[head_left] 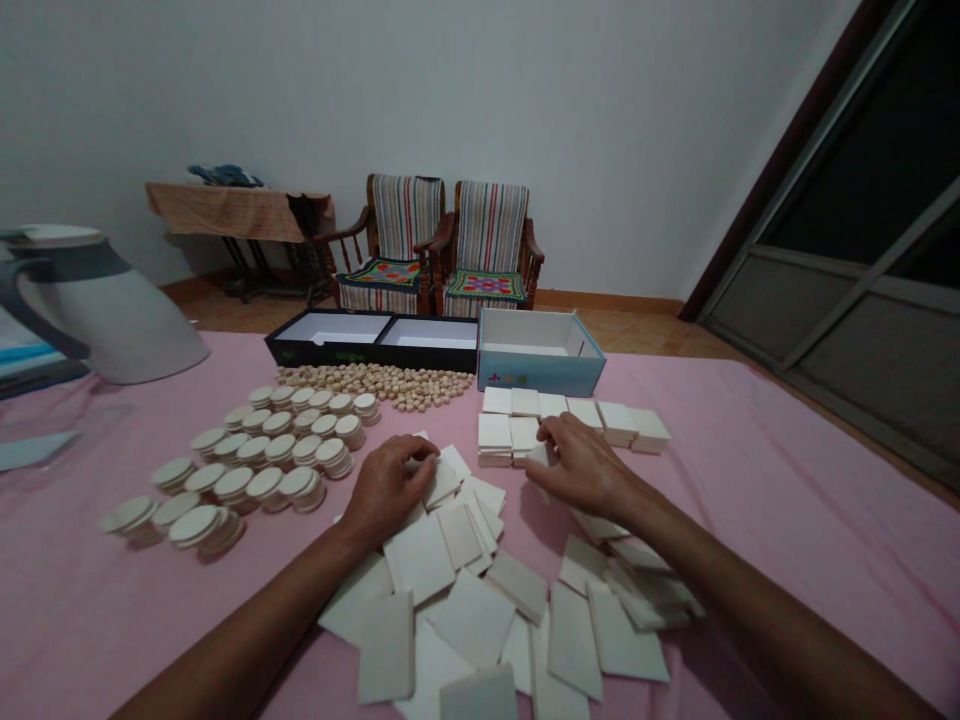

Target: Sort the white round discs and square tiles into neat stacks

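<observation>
Loose tiles [474,615] lie nearest; left hand [388,488] and right hand [581,468] curl palm-down.

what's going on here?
A person has both bare hands among pale tiles on a pink cloth. The right hand is at a tile beside the square stacks; whether it grips it is unclear. The left hand is over the loose pile. Stacked discs stand to the left, small wooden pieces before a black box.
</observation>
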{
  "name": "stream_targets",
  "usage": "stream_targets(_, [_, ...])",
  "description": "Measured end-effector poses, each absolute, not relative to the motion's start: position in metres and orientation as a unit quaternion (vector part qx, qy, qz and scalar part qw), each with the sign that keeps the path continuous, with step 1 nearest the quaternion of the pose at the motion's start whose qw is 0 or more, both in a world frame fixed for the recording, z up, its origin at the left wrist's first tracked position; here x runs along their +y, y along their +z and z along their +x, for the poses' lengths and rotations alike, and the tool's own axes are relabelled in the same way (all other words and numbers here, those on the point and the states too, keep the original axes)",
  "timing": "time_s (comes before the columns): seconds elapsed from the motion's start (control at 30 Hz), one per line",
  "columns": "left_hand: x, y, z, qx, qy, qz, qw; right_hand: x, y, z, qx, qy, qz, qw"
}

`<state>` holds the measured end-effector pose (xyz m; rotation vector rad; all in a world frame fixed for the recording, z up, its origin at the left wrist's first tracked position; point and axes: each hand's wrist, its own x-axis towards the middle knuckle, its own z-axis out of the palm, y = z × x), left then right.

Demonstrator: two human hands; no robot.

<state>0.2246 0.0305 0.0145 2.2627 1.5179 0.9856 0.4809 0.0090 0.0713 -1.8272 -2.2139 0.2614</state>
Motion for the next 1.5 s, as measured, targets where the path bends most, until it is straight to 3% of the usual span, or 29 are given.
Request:
stream_targets(0.17, [0.029, 0.016, 0.224, 0.523, 0.331, 0.775, 0.126, 0.049, 0.081, 0.47, -0.73, 0.044, -0.674, 0.104])
stream_targets(0.37, [0.028, 0.018, 0.225, 0.523, 0.33, 0.776, 0.124, 0.049, 0.078, 0.476, -0.723, 0.014, -0.677, 0.133])
stream_targets(0.67, [0.032, 0.015, 0.225, 0.519, 0.339, 0.774, 0.125, 0.002, 0.062, 0.496, -0.793, 0.164, -0.582, 0.073])
stream_targets(0.87, [0.038, 0.029, 0.233, 0.511, 0.321, 0.776, 0.186, 0.003, 0.045, 0.492, -0.797, 0.189, -0.556, 0.138])
stream_targets(1.13, [0.059, 0.036, 0.262, 0.502, 0.282, 0.748, 0.33, 0.011, 0.057, 0.502, -0.732, 0.106, -0.663, 0.116])
stream_targets(1.5, [0.061, 0.04, 0.292, 0.58, 0.224, 0.73, 0.284, 0.027, 0.047, 0.492, -0.729, 0.135, -0.67, 0.042])
